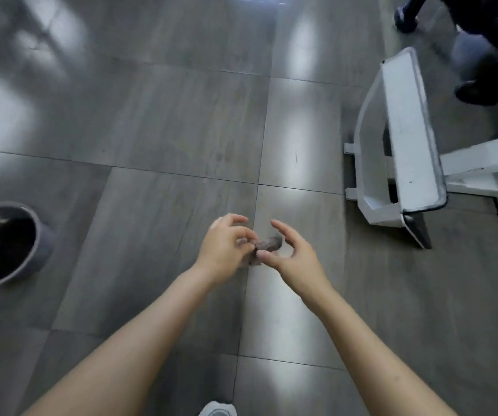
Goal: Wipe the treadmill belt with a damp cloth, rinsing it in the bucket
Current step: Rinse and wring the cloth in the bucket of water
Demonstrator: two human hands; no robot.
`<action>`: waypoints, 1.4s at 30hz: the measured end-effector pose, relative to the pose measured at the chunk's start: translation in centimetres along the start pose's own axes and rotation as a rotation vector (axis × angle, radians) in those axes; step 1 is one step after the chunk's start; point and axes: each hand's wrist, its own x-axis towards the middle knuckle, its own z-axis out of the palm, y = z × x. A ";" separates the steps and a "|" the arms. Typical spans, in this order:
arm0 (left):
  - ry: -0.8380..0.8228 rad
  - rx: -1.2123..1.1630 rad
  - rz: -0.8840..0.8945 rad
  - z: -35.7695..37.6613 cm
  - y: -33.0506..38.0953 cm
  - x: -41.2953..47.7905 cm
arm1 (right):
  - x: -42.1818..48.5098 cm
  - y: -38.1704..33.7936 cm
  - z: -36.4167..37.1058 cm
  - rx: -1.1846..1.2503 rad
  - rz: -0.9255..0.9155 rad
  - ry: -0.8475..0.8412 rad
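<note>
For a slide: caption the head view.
Left hand pinches a grey cloth, right hand cupped round it, between bucket and white treadmill.

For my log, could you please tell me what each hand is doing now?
Left hand: pinches the cloth.
Right hand: thumb touches cloth; grip unclear.

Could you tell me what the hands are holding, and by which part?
A small bunched cloth: the left hand pinches one end, and the right hand curls round the other end.
</note>
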 end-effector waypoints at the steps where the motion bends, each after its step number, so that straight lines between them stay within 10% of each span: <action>1: -0.011 0.014 0.009 -2.0 1.0 -0.9 | -0.9 -2.1 0.2 -0.040 -0.013 -0.062; 6: 0.032 -0.039 -0.050 -12.5 5.2 -5.5 | -5.4 -12.9 1.3 -0.442 -0.097 -0.132; 18: 0.125 -0.159 -0.319 -29.7 -0.8 -9.1 | -5.2 -30.8 12.6 -0.481 -0.265 -0.306; 42: 0.227 0.155 -0.666 -46.8 -33.7 -5.3 | 10.5 -36.5 48.5 -0.531 -0.188 -0.758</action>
